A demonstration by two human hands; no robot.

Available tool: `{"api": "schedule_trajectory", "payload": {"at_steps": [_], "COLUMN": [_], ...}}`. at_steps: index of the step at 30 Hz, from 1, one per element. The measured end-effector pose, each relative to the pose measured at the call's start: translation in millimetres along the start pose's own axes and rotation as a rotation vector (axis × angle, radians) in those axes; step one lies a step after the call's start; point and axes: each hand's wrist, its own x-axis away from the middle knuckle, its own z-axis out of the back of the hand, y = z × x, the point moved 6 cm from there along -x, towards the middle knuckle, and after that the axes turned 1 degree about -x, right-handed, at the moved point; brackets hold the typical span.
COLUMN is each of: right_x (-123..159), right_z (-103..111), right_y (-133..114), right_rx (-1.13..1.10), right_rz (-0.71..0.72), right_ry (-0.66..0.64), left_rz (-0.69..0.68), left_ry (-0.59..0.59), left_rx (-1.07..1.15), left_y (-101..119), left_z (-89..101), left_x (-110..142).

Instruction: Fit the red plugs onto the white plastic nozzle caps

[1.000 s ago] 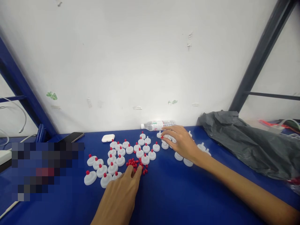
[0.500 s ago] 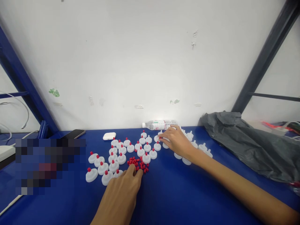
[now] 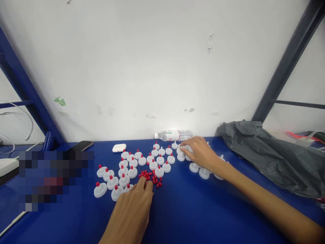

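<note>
My left hand (image 3: 133,206) rests at the near edge of a pile of small red caps (image 3: 146,175). Its thumb and fingers are drawn together there, and their tips are hidden, so I cannot make out what they hold. My right hand (image 3: 201,152) reaches over several white round disc pieces with a thin spout (image 3: 180,156). Its thumb and index finger are apart above them; the other fingers are partly hidden. Left of it, several white pieces with red caps on their spouts (image 3: 159,171) stand upright. A bare white spout piece (image 3: 161,151) stands among them.
A clear plastic bottle (image 3: 175,135) lies against the wall. A white case (image 3: 119,148) and a phone (image 3: 82,145) lie at the back left. Dark grey plastic sheeting (image 3: 264,159) covers the right side of the blue table (image 3: 182,210).
My right hand has let go of a red cap, now on a white piece's spout, and moved right over the bare pieces. The left hand has hardly moved.
</note>
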Motion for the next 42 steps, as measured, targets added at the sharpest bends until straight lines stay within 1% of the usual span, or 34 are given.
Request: {"api": "schedule_trajectory", "payload": {"at_steps": [3,6,8,10,13,15,16,19,22,25,27,28,31,33,37,40,42], "right_x": [0,1,3,6,13,19,21,27,32,35,37,37,37,38,39,40,41], "right_z": [5,15,20,26,29,31,31,33,31,28,29,29,32,34,36,34,33], "right_y": [-2,-6,-15,-32,-65,-84,-92,-105,-113,-118,-119,-119,-119,-119,-119,-119,-118], "right_rx": [-0.087,-0.21,-0.262,-0.276,-0.265,-0.251,-0.243,-0.234,-0.267,-0.302,-0.319,-0.33,-0.368,-0.386,-0.394,-0.391,-0.382], "right_rz": [0.004,-0.041,-0.029,0.065,0.307,0.459,0.513,0.607,0.666,0.699,0.696,0.688,0.662,0.655,0.674,0.67,0.661], "right_ry": [0.04,0.092,0.136,0.183,0.205,0.211,0.22,0.255,0.274,0.282,0.289,0.291,0.3,0.326,0.38,0.353,0.338], "left_rz": [0.0,-0.021,-0.047,-0.065,-0.079,-0.099,-0.109,-0.166,-0.22,-0.245,-0.253,-0.253,-0.231,-0.219,-0.218,-0.151,-0.112], "left_ry": [-0.015,-0.025,0.027,0.136,0.307,0.388,0.419,0.463,0.445,0.395,0.377,0.384,0.475,0.513,0.476,0.469,0.47], "left_rx": [0.017,0.03,0.036,0.03,0.045,0.088,0.119,0.235,0.308,0.305,0.283,0.273,0.255,0.247,0.174,0.091,0.075], "left_y": [0,1,3,4,2,0,0,0,2,4,6,7,8,9,13,9,6], "left_z": [2.3,6.9,14.1,24.3,38.0,43.6,45.4,47.1,45.1,41.8,40.7,41.2,46.5,49.1,48.7,50.0,51.3], "left_x": [2,1,-1,-1,2,5,6,9,10,9,8,8,8,9,6,4,3]}}
